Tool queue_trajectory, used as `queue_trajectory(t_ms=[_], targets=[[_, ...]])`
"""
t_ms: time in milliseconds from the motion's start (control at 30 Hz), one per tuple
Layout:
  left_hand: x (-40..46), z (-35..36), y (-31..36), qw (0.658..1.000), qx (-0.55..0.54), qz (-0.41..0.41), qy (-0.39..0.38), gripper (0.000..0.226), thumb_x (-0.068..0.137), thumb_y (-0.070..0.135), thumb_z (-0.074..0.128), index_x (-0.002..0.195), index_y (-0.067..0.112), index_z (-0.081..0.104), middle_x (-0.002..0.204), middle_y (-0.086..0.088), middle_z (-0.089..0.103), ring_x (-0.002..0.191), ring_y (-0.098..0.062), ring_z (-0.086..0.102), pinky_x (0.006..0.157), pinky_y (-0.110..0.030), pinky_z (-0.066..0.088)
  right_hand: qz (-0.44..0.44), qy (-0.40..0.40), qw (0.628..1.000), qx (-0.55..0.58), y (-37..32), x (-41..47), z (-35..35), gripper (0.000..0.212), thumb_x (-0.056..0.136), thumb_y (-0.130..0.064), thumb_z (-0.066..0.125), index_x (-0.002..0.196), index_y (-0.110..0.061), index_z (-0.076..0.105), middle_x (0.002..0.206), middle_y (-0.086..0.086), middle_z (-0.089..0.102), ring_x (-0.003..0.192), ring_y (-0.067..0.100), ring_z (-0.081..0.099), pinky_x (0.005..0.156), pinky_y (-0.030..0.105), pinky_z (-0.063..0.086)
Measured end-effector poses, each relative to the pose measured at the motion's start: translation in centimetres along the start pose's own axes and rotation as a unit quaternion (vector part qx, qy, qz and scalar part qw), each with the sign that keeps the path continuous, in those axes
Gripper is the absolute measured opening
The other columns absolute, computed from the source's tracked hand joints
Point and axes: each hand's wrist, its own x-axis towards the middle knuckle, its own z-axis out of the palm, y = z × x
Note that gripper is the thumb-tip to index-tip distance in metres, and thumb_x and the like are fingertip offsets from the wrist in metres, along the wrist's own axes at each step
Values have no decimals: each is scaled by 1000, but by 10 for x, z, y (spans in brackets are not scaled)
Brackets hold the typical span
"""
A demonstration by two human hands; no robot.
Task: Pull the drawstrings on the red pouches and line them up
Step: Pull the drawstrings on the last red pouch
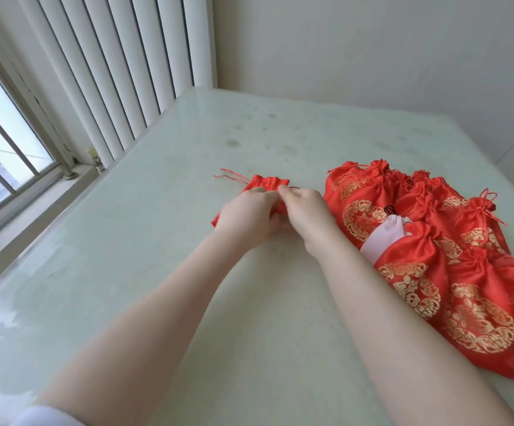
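A loose red cord (232, 177) is trailing off the pouch's mouth, lying up and to the left of the fingers of the left hand (246, 216). That hand is pressing down on the single red pouch (268, 183) on the pale bench (157, 241), fingers curled onto the cloth just below the gathered mouth; most of the pouch is hiding under both hands. The pouch's long axis seems to be running away from the person, mouth at the far end. The right hand (306, 210) is touching the left one, its fingers (283, 192) pinching at the right end of the mouth, probably on the other cord, though I cannot tell for sure. To the right of both hands, the pile of cinched pouches (434, 256) is lying close by, nearer the right hand.
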Motion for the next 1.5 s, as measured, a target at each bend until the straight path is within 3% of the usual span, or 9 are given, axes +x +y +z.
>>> queue_trajectory(t_ms=[200, 367, 567, 667, 833, 1000, 1133, 1233, 1500], targets=[[-25, 5, 27, 969, -187, 154, 50, 19, 77, 23, 58, 82, 6, 65, 93, -11, 59, 77, -21, 57, 75, -29, 45, 46, 42, 965, 255, -4, -16, -27, 14, 89, -7, 54, 78, -16, 56, 72, 5, 61, 64, 18, 59, 61, 27, 51], [-35, -5, 32, 916, -383, -50, 111, 20, 89, 25, 60, 72, 16, 56, 70, 6, 56, 58, 0, 51, 61, -20, 41, -79, -28, 960, 268, -5, -37, -48, 15, 89, -7, 56, 84, -15, 67, 79, 2, 70, 79, 19, 67, 78, 33, 54], [-43, -26, 32, 847, -510, -100, 110, 14, 91, 31, 57, 91, 17, 58, 82, 11, 62, 72, 9, 58, 66, -7, 41, -211, -60, 970, 109, -11, -56, -65, 22, 85, 0, 60, 75, -19, 64, 71, -8, 62, 76, 8, 57, 72, 20, 46], [-48, -28, 36, 824, -558, -88, 39, 32, 88, 44, 51, 103, 19, 65, 105, 2, 69, 100, -7, 62, 87, -22, 46, -193, -46, 978, 58, -8, -59, -67, 24, 87, -7, 60, 76, -27, 61, 75, -11, 64, 75, 9, 60, 73, 26, 50], [-56, -26, 44, 778, -614, -128, 40, 28, 96, 29, 47, 85, 12, 66, 90, -5, 64, 82, -15, 59, 81, -27, 45, -204, -72, 975, -49, -2, -66, -73, 6, 89, -21, 60, 93, -23, 64, 97, -1, 67, 93, 14, 63, 82, 26, 50], [-55, -32, 43, 828, -525, -163, 106, 24, 91, 29, 56, 68, 22, 59, 64, 10, 47, 52, -4, 37, 54, -17, 32, -274, 103, 940, -178, -2, -64, -84, 15, 86, -23, 63, 90, -11, 71, 88, 6, 66, 86, 18, 59, 75, 18, 41], [-51, -35, 49, 718, -658, -192, 124, 23, 96, 23, 49, 74, 18, 55, 66, 10, 56, 45, -4, 42, 46, -14, 38, -228, 123, 966, 19, -9, -65, -79, 8, 88, -12, 59, 88, -13, 68, 68, -5, 62, 51, 11, 54, 55, 15, 41], [-43, -34, 55, 644, -737, -174, 111, 24, 99, 22, 44, 82, 11, 58, 81, -1, 64, 63, -9, 64, 61, -15, 53, -162, 35, 967, 194, -15, -59, -65, 19, 93, 0, 46, 103, -7, 62, 89, 1, 63, 71, 6, 66, 73, 21, 55], [-17, -30, 56, 576, -804, -47, 137, 28, 100, 14, 37, 79, 11, 55, 75, 3, 67, 76, -8, 63, 73, -19, 51, -229, 94, 936, 251, -15, -36, -56, 17, 90, -13, 52, 102, -16, 63, 102, 3, 65, 91, 9, 62, 82, 21, 50]])
